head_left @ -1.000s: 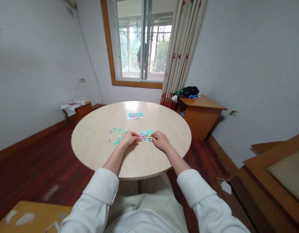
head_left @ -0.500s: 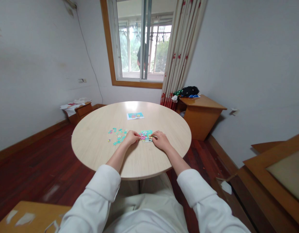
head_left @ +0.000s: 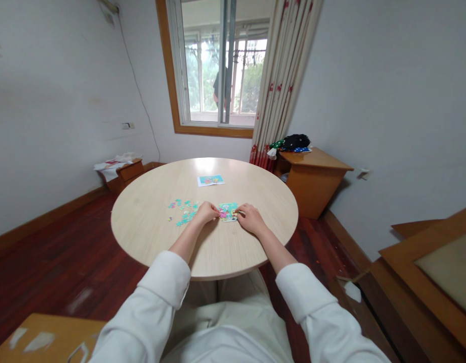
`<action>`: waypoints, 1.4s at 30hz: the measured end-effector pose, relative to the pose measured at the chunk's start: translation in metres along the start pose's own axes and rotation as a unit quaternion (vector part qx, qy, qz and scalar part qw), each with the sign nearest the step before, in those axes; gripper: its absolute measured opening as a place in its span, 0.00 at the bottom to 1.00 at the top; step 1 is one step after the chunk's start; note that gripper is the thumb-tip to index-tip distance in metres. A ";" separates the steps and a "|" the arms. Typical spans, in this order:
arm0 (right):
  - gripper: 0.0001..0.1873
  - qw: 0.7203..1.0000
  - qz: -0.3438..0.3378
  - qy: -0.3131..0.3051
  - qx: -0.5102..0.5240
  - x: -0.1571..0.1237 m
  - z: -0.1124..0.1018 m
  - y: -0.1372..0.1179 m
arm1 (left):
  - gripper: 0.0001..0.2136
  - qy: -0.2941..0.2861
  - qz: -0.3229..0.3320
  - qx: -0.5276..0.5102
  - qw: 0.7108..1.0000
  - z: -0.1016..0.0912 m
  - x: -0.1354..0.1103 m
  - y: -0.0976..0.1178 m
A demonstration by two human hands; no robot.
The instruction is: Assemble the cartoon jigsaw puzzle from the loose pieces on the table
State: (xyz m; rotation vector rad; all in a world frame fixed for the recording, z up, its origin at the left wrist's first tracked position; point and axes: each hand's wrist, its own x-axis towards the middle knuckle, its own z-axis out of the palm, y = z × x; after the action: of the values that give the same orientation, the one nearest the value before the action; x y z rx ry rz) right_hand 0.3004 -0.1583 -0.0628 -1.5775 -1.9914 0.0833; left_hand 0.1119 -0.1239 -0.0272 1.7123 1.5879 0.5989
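Note:
A partly joined jigsaw puzzle [head_left: 228,212], turquoise with pink and yellow figures, lies flat on the round table between my hands. At its left edge my left hand [head_left: 207,213] has thumb and fingers pinched together on a jigsaw piece, mostly hidden by the fingertips. My right hand [head_left: 250,218] rests at the opposite edge, its fingers bent and closed on the puzzle's border. Loose jigsaw pieces [head_left: 185,218], mostly turquoise, are scattered left of my left hand; some are partly hidden behind it.
A printed picture sheet [head_left: 210,180] lies farther back on the pale round table [head_left: 149,232]. Beyond the table's right side stands a wooden cabinet [head_left: 316,176] with dark cloth on top. A wooden chair [head_left: 425,262] is at far right. A person [head_left: 222,88] shows through the window.
My left hand has shifted very slightly right and up against the puzzle's left edge, its sleeve moving along. My right hand stays in place.

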 end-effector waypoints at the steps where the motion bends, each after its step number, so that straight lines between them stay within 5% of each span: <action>1: 0.10 1.000 0.001 0.000 0.000 0.000 0.000 0.000 | 0.03 0.000 0.000 0.009 1.000 0.000 0.001 0.000; 16: 0.10 1.000 0.000 0.001 0.003 0.001 0.002 0.000 | 0.08 0.041 0.043 0.176 0.983 0.002 0.005 0.009; 29: 0.10 1.000 0.001 0.006 0.000 0.001 0.003 0.001 | 0.12 0.059 0.036 0.210 0.975 -0.003 -0.001 0.011; 36: 0.10 1.000 0.001 0.007 0.003 0.001 0.003 0.003 | 0.12 0.047 0.089 0.142 0.985 -0.005 0.001 0.003; 42: 0.10 1.000 0.007 0.001 0.006 -0.001 0.004 0.002 | 0.14 0.156 0.084 0.030 0.984 -0.037 0.009 -0.017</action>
State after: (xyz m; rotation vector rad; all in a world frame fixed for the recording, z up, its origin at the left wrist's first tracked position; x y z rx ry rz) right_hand 0.2997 -0.1574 -0.0673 -1.5831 -1.9754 0.1002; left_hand 0.0750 -0.1084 -0.0177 1.8810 1.6974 0.9500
